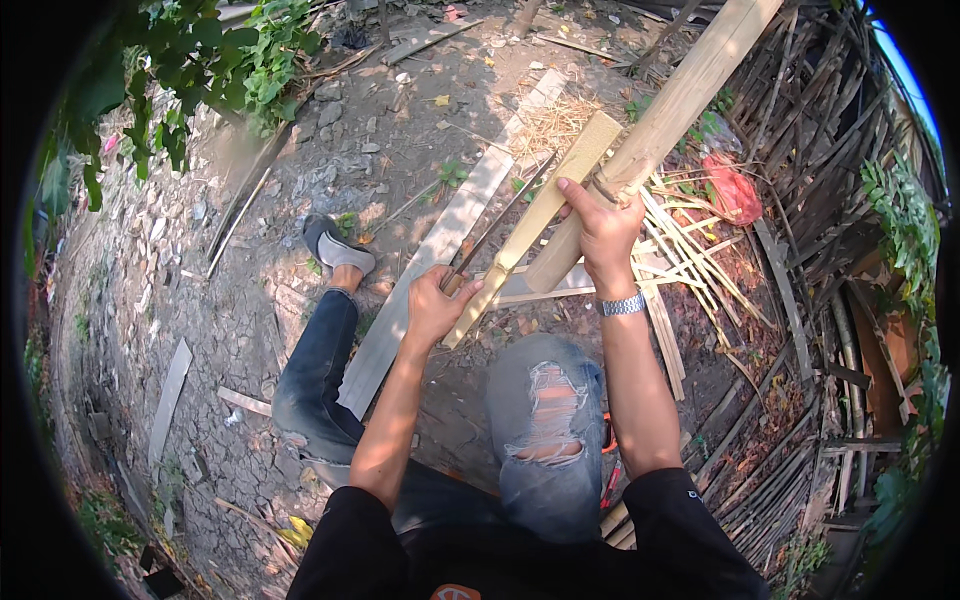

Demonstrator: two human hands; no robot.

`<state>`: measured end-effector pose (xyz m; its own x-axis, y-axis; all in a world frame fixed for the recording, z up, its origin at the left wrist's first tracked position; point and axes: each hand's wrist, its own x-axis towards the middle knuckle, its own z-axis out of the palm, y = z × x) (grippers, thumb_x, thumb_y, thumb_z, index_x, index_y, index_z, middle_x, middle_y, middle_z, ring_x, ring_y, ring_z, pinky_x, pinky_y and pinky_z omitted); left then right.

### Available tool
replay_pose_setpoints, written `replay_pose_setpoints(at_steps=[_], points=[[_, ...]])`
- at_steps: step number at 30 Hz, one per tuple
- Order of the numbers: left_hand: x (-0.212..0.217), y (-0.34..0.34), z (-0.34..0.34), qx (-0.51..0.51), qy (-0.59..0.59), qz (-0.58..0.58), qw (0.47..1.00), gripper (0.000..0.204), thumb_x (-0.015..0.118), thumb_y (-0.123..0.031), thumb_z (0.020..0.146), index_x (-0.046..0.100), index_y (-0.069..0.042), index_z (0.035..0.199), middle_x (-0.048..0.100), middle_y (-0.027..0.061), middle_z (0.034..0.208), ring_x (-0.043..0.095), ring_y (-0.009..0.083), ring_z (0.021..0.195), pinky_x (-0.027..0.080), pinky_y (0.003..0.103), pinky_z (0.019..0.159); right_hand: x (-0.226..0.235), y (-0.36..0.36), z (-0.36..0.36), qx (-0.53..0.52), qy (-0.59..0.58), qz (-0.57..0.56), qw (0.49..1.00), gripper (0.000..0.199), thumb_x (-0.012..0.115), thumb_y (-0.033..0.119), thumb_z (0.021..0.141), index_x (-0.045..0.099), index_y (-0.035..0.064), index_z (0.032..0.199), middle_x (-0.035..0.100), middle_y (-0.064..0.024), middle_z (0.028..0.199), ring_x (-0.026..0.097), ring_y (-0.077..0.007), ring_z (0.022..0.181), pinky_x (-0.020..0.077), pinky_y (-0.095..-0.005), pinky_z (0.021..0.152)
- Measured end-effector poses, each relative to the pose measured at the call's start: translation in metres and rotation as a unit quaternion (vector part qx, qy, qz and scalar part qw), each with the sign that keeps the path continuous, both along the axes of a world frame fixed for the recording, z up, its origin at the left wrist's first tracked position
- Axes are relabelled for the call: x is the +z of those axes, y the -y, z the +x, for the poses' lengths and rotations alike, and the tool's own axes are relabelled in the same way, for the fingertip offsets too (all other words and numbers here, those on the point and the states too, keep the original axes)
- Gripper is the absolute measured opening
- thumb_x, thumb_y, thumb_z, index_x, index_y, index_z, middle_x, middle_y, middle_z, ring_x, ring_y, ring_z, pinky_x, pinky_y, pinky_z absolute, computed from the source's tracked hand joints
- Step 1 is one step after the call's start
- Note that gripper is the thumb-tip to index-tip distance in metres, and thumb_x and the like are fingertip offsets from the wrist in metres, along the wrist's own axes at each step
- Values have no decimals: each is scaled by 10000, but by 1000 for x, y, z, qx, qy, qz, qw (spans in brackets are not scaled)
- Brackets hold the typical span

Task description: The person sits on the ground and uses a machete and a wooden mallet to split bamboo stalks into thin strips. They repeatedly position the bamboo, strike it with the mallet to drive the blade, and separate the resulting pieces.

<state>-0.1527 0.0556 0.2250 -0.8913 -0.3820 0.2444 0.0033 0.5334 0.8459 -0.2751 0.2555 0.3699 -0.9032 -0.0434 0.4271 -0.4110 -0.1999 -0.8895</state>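
My left hand (pixel 437 305) is closed round the grip of a long, narrow knife (pixel 505 215), its dark blade pointing up and away. Beside the blade lies a pale split bamboo slat (pixel 545 205), slanting up to the right, with a node partway along. The left thumb reaches against the slat's lower part. Higher up, my right hand (pixel 607 232), with a metal watch on the wrist, grips the slat, thumb on its face. Behind that hand runs a thick round bamboo pole (pixel 690 95); whether the fingers touch it is hidden.
A long grey plank (pixel 455 225) lies on the ground ahead. Thin bamboo strips (pixel 690 250) are scattered at the right, near a red plastic bag (pixel 733 188) and pale shavings (pixel 565 125). Stacked sticks (pixel 800 130) line the right edge; leafy vines (pixel 200 60) hang upper left.
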Motion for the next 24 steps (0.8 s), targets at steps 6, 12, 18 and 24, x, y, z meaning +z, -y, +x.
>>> replay_pose_setpoints(at_steps=[6,12,18,24], points=[[19,17,45,90,25,104,990,479,740,-406,961,608,-9,729,559,53,515,560,145,462,431,328,496,-51,5,-9,-101,-16,17,995,276,863,9,811,612,7,925,689,-62,809,668,-145,629,542,-274,575],[75,31,81,90,7,116,989,360,712,-315,982,632,8,847,515,-3,545,470,80,508,369,306,490,-75,25,-12,-101,-6,20,995,299,885,32,793,619,7,928,685,-50,796,668,-132,649,555,-276,603],[164,15,85,-1,-11,96,995,254,692,-238,988,661,11,954,501,-29,560,447,51,521,342,266,493,-66,49,-4,-79,-41,35,995,317,901,99,793,626,18,928,691,-48,789,670,-123,672,558,-287,620],[204,-14,75,-18,-27,17,999,258,698,-211,973,651,24,878,528,48,596,472,126,557,405,335,555,-63,52,4,-85,-22,54,995,334,906,117,783,625,8,927,698,-57,809,681,-133,685,561,-289,626]])
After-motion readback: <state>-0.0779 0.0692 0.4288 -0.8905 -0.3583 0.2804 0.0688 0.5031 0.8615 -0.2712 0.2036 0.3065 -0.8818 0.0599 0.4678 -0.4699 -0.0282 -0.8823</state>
